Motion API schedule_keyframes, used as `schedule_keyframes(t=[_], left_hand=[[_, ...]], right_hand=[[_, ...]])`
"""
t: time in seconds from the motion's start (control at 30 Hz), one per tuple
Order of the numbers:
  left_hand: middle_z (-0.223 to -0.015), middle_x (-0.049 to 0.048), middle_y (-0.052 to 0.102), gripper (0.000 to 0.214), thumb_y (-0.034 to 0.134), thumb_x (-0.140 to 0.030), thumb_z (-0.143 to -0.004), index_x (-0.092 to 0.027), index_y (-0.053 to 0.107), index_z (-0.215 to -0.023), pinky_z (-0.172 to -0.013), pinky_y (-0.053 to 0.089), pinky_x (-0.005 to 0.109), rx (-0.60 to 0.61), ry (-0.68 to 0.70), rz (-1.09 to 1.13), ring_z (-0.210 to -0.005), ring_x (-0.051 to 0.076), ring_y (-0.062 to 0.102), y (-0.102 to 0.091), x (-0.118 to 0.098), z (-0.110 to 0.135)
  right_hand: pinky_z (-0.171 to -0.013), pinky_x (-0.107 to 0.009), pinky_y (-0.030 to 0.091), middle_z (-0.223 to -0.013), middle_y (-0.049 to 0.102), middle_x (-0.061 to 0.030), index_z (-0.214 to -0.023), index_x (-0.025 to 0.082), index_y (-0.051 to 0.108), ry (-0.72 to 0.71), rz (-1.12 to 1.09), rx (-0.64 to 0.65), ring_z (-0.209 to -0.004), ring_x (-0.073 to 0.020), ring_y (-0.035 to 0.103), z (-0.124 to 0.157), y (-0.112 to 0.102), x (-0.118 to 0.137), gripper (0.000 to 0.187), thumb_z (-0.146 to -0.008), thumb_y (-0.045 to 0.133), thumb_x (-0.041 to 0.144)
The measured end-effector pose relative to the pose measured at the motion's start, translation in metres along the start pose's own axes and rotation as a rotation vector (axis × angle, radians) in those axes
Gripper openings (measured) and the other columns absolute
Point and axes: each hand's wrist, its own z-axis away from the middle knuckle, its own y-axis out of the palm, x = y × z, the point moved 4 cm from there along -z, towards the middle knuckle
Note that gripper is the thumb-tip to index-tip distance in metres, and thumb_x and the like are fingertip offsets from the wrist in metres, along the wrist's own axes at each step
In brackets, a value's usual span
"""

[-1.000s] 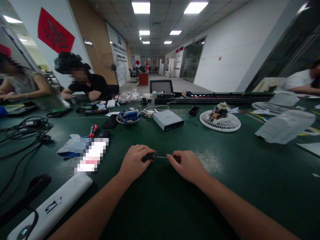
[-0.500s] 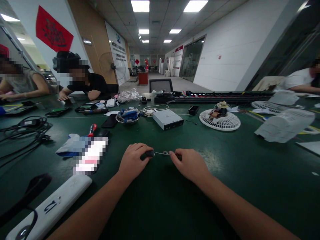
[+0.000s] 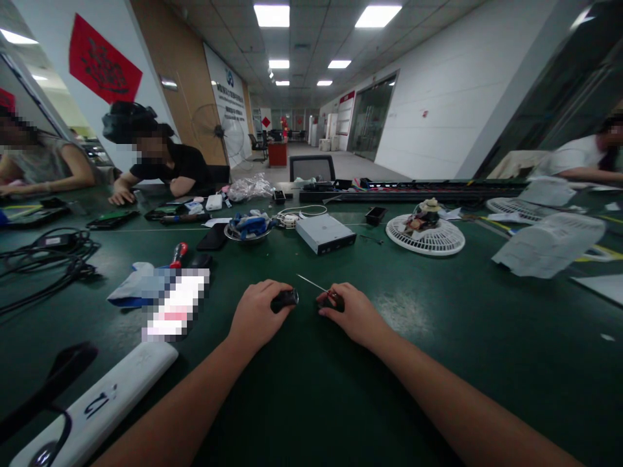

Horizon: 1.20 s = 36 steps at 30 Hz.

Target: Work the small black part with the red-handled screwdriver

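Fingers (image 3: pixel 272 285) of the left hand (image 3: pixel 253 314): pinching a short black cylinder (image 3: pixel 286 299) in the middle of the frame, its shiny end facing right.
Fingers of the right hand (image 3: pixel 357 314): curling around the dark handle of what is looking like a small screwdriver (image 3: pixel 313 283); the knuckles are partly hiding the grip.
Metal shaft: pointing bare toward the upper left, its tip standing apart from the cylinder.
Jab risk: the exposed tip is lying near the left fingers, so a careless swing could be poking them.
Roll risk: the cylinder's round sides are offering little hold; a slack pinch could be sending it rolling over the smooth desk (image 3: pixel 477 324).
Lost-part risk: the dark desk is giving black pieces little contrast, so a dropped one could be going unnoticed.
Bump risk: a white power strip (image 3: pixel 126 379) is lying beside the left forearm, lower left; a drifting elbow could be nudging it.
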Motion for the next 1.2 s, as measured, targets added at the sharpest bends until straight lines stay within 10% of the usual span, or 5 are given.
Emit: schedule_keyframes(t=[0.57,1.2], left_hand=[[-0.101,0.0024,0.069,0.031,0.071,-0.018,-0.077,-0.024,0.063,-0.106,-0.085,0.044,0.041,0.081,0.181,0.086,-0.095,0.023,0.062,0.0,-0.014,0.002],[-0.103,0.0056,0.071,0.03,0.071,-0.024,-0.081,-0.021,0.062,-0.11,-0.086,0.045,0.04,0.118,0.362,0.175,-0.095,0.022,0.063,-0.001,-0.027,0.005]], right_hand=[[-0.076,-0.032,0.052,-0.086,0.066,-0.0018,-0.082,0.019,0.054,0.06,-0.667,-0.084,-0.079,-0.0166,0.065,0.007,0.011,0.002,0.021,-0.071,0.071,0.023],[-0.067,-0.029,0.046,-0.081,0.066,-0.0013,-0.079,0.02,0.057,-0.028,-0.315,-0.145,-0.073,-0.0158,0.06,0.014,0.0,0.018,0.016,-0.073,0.071,0.025]])
